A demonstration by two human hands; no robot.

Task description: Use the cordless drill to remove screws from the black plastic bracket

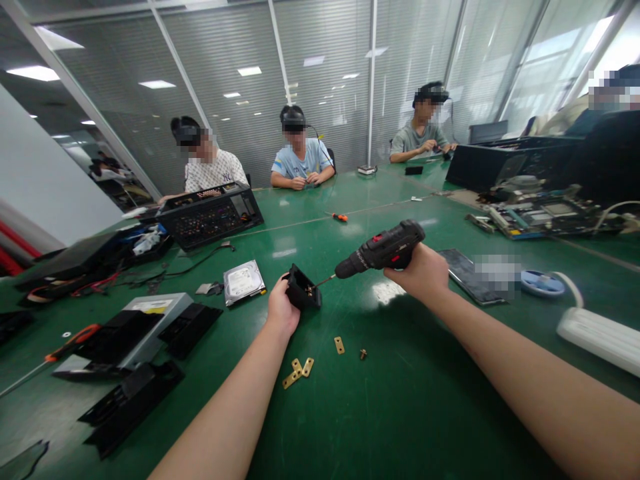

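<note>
In my right hand (417, 272) is a black cordless drill (383, 248), gripped by its handle and pointing left. Its thin bit (326, 282) reaches to the open side of a small black box-shaped part (303, 288). My left hand (284, 308) is closed around that part from the left, tilting it toward the bit. Brassy bits show inside the part, too small to name. On the table below lie several brass plates with holes (299, 372), a single brass plate (339, 345) and a small screw (363, 355).
A hard drive (244, 283), a metal drive case (135, 333), black plastic pieces (133, 403) and an orange screwdriver (75, 342) lie left. Circuit boards (545, 212), a dark flat panel (470, 275) and a white power strip (600, 340) are right. Co-workers (303, 157) sit across the green table (425, 400).
</note>
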